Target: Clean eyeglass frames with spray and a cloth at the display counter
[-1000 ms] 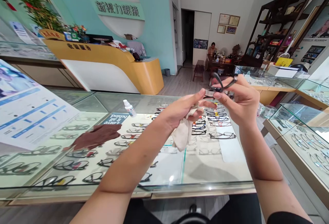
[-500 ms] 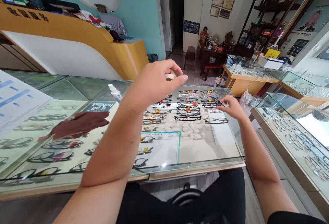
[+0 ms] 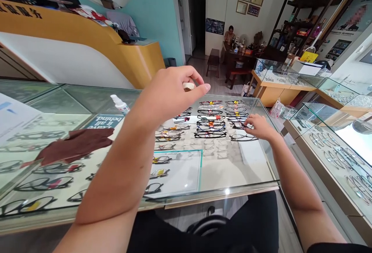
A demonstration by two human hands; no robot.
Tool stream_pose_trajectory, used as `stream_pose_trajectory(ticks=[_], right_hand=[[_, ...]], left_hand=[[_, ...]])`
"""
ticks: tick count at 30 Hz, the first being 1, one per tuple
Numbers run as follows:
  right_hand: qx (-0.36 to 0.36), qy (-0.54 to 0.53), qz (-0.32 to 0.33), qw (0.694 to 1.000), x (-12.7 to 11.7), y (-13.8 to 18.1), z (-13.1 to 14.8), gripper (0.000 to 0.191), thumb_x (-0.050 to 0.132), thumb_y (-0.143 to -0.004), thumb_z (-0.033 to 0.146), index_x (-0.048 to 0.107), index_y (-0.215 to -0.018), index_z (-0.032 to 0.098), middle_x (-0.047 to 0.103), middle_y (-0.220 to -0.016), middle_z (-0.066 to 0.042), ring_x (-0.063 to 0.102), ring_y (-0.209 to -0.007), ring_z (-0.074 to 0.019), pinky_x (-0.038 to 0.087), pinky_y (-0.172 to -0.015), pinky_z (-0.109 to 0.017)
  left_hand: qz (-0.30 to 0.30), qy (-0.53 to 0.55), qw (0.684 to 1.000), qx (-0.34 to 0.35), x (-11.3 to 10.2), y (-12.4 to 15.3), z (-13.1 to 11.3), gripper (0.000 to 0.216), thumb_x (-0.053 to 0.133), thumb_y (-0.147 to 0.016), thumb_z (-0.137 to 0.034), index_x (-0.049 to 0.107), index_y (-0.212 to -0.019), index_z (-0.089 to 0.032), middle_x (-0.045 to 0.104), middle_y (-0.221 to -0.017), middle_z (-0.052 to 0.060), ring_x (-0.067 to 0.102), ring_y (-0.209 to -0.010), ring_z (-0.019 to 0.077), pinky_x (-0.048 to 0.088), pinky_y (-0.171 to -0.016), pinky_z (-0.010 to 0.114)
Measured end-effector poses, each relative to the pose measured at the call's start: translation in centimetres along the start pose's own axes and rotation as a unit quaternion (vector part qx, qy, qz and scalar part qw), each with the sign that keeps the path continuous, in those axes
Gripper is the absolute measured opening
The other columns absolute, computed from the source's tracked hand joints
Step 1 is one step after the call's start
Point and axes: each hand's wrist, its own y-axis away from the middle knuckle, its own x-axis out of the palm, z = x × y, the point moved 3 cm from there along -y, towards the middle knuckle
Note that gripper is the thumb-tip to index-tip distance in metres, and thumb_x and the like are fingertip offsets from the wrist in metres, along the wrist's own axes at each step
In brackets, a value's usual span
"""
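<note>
My left hand [image 3: 173, 96] hovers over the glass counter, fingers curled around a small white-and-brown thing [image 3: 188, 86] that is mostly hidden. My right hand [image 3: 259, 128] pinches the temple end of a dark pair of eyeglasses [image 3: 237, 124] at the right-hand row. Just nearer to me lies a thin-rimmed pair of glasses [image 3: 243, 138]. Left of it, several dark-framed glasses [image 3: 210, 134] are lined up in a column. More glasses [image 3: 172, 135] lie partly behind my left forearm.
A brown cloth [image 3: 76, 144] is spread on the glass counter [image 3: 232, 186] at left, with a white spray bottle [image 3: 119, 104] behind it. Another display case [image 3: 338, 160] stands at right across a narrow aisle. A person [image 3: 229, 36] sits at the far table.
My right hand has lowered the dark eyeglasses slightly, down onto or close to the right-hand row. My left hand keeps its curl. The view has shifted a little to the right.
</note>
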Motion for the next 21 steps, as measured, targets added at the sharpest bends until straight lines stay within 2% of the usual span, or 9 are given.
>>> stream_pose_trajectory(ticks=[5, 10, 12, 15, 21], right_hand=[[-0.002, 0.029, 0.036, 0.999, 0.2, 0.1, 0.6, 0.025, 0.06, -0.101, 0.023, 0.081, -0.115, 0.02, 0.073, -0.115, -0.014, 0.061, -0.118, -0.0316, 0.04, -0.099, -0.044], [0.014, 0.049, 0.054, 0.997, 0.8, -0.1, 0.6, 0.023, 0.065, -0.102, 0.023, 0.083, -0.117, 0.021, 0.075, -0.116, -0.013, 0.062, -0.121, -0.0305, 0.039, -0.103, -0.044], [0.02, 0.054, 0.056, 0.997, 1.0, -0.2, 0.5, 0.024, 0.066, -0.103, 0.023, 0.083, -0.119, 0.021, 0.075, -0.115, -0.012, 0.062, -0.122, -0.03, 0.039, -0.105, -0.043], [0.02, 0.055, 0.057, 0.997, 1.0, -0.3, 0.5, 0.025, 0.065, -0.104, 0.023, 0.083, -0.121, 0.022, 0.076, -0.115, -0.012, 0.063, -0.122, -0.0298, 0.039, -0.105, -0.042], [0.018, 0.053, 0.059, 0.997, 1.0, -0.3, 0.4, 0.023, 0.066, -0.105, 0.026, 0.084, -0.12, 0.024, 0.076, -0.117, -0.013, 0.063, -0.123, -0.0305, 0.038, -0.101, -0.041]], left_hand=[[0.0, -0.031, 0.999, 0.015, 0.1, -0.2, 0.2, 0.034, 0.081, -0.084, -0.058, 0.074, -0.08, -0.026, 0.067, -0.067, 0.004, 0.059, -0.068, 0.0236, 0.049, -0.063, 0.035], [0.061, -0.121, 0.986, -0.096, -0.3, 0.2, -1.8, 0.021, 0.072, -0.089, -0.046, 0.074, -0.089, -0.025, 0.073, -0.081, 0.005, 0.056, -0.063, 0.0207, 0.041, -0.061, 0.036], [0.08, -0.132, 0.981, -0.121, -0.4, 0.3, -2.7, 0.02, 0.07, -0.091, -0.044, 0.075, -0.094, -0.025, 0.074, -0.084, 0.005, 0.058, -0.066, 0.0209, 0.04, -0.062, 0.035], [0.081, -0.137, 0.979, -0.123, -0.4, 0.4, -3.1, 0.021, 0.069, -0.092, -0.044, 0.075, -0.097, -0.024, 0.074, -0.083, 0.006, 0.058, -0.07, 0.0215, 0.04, -0.064, 0.034], [0.085, -0.135, 0.982, -0.106, -0.2, 0.2, -2.6, 0.025, 0.069, -0.092, -0.047, 0.077, -0.098, -0.024, 0.075, -0.087, 0.007, 0.06, -0.073, 0.0224, 0.042, -0.066, 0.033]])
